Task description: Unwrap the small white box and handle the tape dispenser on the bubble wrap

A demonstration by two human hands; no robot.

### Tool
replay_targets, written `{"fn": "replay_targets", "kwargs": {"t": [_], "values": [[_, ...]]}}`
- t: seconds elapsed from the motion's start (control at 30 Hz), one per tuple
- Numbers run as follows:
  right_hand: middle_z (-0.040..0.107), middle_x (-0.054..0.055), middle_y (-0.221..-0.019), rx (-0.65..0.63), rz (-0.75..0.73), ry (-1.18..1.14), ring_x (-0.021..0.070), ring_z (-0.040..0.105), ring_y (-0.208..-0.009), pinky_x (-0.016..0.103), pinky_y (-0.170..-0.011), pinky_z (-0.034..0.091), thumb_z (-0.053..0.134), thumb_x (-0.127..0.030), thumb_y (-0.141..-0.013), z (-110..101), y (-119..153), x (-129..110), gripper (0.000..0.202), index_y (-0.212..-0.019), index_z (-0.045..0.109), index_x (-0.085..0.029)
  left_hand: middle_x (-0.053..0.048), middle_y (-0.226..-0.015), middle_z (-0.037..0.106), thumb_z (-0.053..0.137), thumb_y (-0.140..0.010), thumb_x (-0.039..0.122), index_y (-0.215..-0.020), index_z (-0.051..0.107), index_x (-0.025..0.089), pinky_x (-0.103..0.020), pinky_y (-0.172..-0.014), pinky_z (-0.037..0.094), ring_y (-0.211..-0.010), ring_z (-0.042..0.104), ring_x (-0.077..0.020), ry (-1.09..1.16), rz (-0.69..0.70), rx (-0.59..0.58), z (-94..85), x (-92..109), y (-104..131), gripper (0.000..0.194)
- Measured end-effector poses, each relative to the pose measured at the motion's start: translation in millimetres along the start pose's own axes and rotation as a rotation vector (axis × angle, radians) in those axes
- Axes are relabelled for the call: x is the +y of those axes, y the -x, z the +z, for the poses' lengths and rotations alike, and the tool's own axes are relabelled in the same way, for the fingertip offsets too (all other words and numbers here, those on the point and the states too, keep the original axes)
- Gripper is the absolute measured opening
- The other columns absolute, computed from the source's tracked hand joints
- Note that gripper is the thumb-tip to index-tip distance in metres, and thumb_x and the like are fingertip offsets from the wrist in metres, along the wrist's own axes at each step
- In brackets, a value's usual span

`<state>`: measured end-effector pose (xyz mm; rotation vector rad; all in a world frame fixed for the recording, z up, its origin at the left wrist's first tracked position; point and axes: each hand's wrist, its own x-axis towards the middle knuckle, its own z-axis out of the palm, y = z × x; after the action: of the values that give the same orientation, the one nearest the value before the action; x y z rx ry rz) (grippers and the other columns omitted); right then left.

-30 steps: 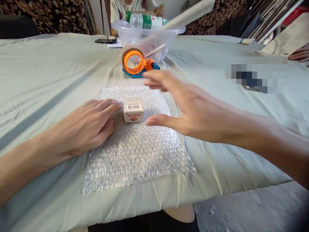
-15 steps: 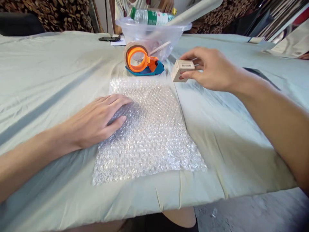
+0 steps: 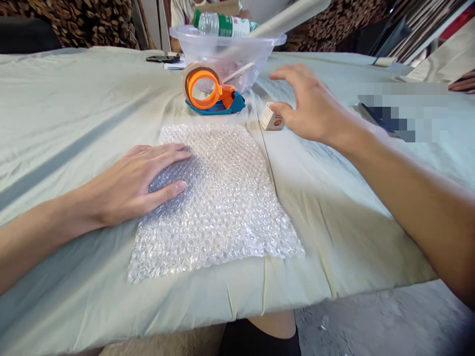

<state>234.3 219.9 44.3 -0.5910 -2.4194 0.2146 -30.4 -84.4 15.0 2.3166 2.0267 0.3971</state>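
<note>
A sheet of clear bubble wrap (image 3: 222,198) lies flat on the cloth-covered table before me. On its left side rests my left hand (image 3: 148,180), fingers stretched out and thumb apart. Just past the sheet's far right corner stands a small white box (image 3: 272,117) with a red mark on its front. My right hand (image 3: 309,106) hovers over and beside this box, its fingers spread wide and holding nothing; the thumb overlaps the box's upper edge, and whether it touches I cannot tell. Behind the bubble wrap sits an orange and blue tape dispenser (image 3: 214,93) with a roll of tape.
A clear plastic basin (image 3: 226,47) behind the dispenser carries a green-labelled bottle (image 3: 224,24) and a long pale roll (image 3: 289,17). A phone (image 3: 162,59) lies at the back left. A dark flat object (image 3: 382,118), partly pixelated, is on the right. Another person's hand (image 3: 463,81) shows at the right edge.
My right hand has let go of the small box, which now stands on the table, and its fingers have spread and lifted. The left hand stays on the bubble wrap. The view has shifted slightly.
</note>
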Motion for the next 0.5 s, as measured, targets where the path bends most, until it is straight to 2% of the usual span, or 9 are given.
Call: {"fn": "replay_targets", "kwargs": {"t": [0.07, 0.13, 0.17, 0.27, 0.37, 0.43, 0.5], "values": [[0.067, 0.007, -0.161, -0.036, -0.101, -0.004, 0.0316, 0.058, -0.154, 0.056, -0.139, 0.041, 0.073, -0.044, -0.104, 5, 2, -24, 0.043, -0.144, 0.070, -0.031, -0.006, -0.183, 0.049, 0.041, -0.113, 0.077, -0.169, 0.055, 0.031, -0.060, -0.140, 0.037, -0.167, 0.050, -0.0380, 0.006, -0.004, 0.008, 0.5, 0, -1, 0.074], [0.065, 0.008, -0.163, -0.129, -0.204, 0.056, 0.0365, 0.059, -0.154, 0.061, -0.138, 0.042, 0.075, -0.049, -0.102, 13, 6, -38, 0.044, -0.143, 0.071, -0.032, -0.006, -0.184, 0.047, 0.041, -0.112, 0.079, -0.170, 0.054, 0.030, -0.060, -0.140, 0.037, -0.169, 0.048, -0.0374, 0.009, -0.008, 0.014, 1.2, 0, 0, 0.076], [0.062, 0.009, -0.167, -0.152, -0.212, 0.110, 0.0397, 0.056, -0.157, 0.065, -0.139, 0.040, 0.076, -0.045, -0.101, 17, 7, -40, 0.048, -0.147, 0.070, -0.031, -0.006, -0.185, 0.046, 0.041, -0.113, 0.078, -0.171, 0.052, 0.030, -0.059, -0.141, 0.037, -0.170, 0.047, -0.0366, 0.006, -0.010, 0.007, 1.6, 0, 0, 0.076], [0.054, 0.017, -0.175, -0.181, -0.071, 0.295, 0.0485, 0.046, -0.165, 0.075, -0.139, 0.033, 0.073, -0.026, -0.100, 26, 12, -25, 0.060, -0.160, 0.063, -0.023, -0.007, -0.187, 0.042, 0.040, -0.115, 0.074, -0.175, 0.046, 0.028, -0.057, -0.141, 0.036, -0.172, 0.043, -0.0350, -0.017, 0.007, -0.038, 2.9, -1, 2, 0.075], [0.063, 0.024, -0.161, -0.243, 0.026, 0.368, 0.0508, 0.058, -0.154, 0.076, -0.129, 0.045, 0.069, -0.018, -0.098, 26, 14, -4, 0.053, -0.151, 0.070, -0.016, -0.011, -0.184, 0.046, 0.038, -0.116, 0.069, -0.174, 0.047, 0.025, -0.059, -0.139, 0.038, -0.170, 0.047, -0.0369, -0.060, 0.037, -0.008, 2.2, 2, 0, 0.074], [0.065, 0.021, -0.159, -0.212, -0.003, 0.354, 0.0480, 0.061, -0.151, 0.074, -0.128, 0.047, 0.066, -0.021, -0.101, 24, 12, -2, 0.046, -0.146, 0.072, -0.018, -0.013, -0.179, 0.053, 0.038, -0.114, 0.065, -0.171, 0.052, 0.025, -0.062, -0.136, 0.041, -0.164, 0.054, -0.0388, -0.096, 0.042, 0.000, -1.7, 5, -7, 0.071], [0.064, 0.015, -0.164, -0.144, -0.060, 0.299, 0.0431, 0.058, -0.155, 0.072, -0.134, 0.042, 0.061, -0.027, -0.105, 23, 4, -9, 0.046, -0.150, 0.069, -0.026, -0.013, -0.172, 0.060, 0.040, -0.112, 0.063, -0.166, 0.059, 0.026, -0.065, -0.132, 0.044, -0.158, 0.059, -0.0403, -0.119, 0.041, -0.062, -7.8, 11, -18, 0.067]]}}
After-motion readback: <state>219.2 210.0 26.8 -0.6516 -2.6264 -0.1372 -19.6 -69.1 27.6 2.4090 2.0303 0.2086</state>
